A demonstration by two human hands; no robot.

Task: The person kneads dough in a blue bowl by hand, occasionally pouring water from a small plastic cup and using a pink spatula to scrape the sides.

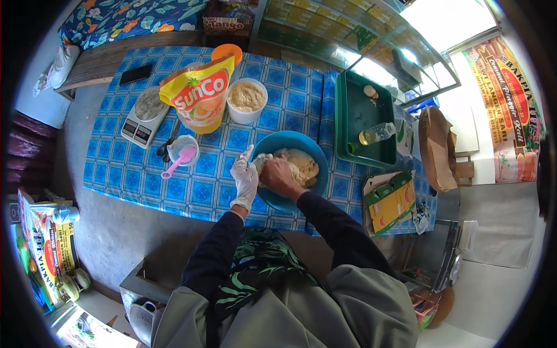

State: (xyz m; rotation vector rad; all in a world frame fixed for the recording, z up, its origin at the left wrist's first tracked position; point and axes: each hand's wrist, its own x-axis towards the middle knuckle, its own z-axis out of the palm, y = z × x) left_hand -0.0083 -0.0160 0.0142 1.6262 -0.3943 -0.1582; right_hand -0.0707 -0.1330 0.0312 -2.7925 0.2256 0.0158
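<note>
A blue plastic bowl [307, 145] on the checked table holds pale, crumbly dough [304, 168]. My left hand [243, 174], in a white glove, grips the bowl's left rim. My bare right hand [278, 174] is down in the dough with fingers curled into it, their tips hidden. Left of the bowl stand a small white container [191, 151] with a pink scoop [174, 165], black scissors [165, 148] and a scale [138, 132] with a dish of whitish material. Behind these are a yellow oil pouch [197, 98] and a white tub of brownish granular material [246, 98].
A green tray [342, 116] with an oil bottle [376, 133] lies to the right, near flattened cardboard [389, 203] and a brown paper-covered item [435, 145]. A glass display case [348, 29] stands behind. A phone [135, 74] and orange lid [226, 51] are toward the back.
</note>
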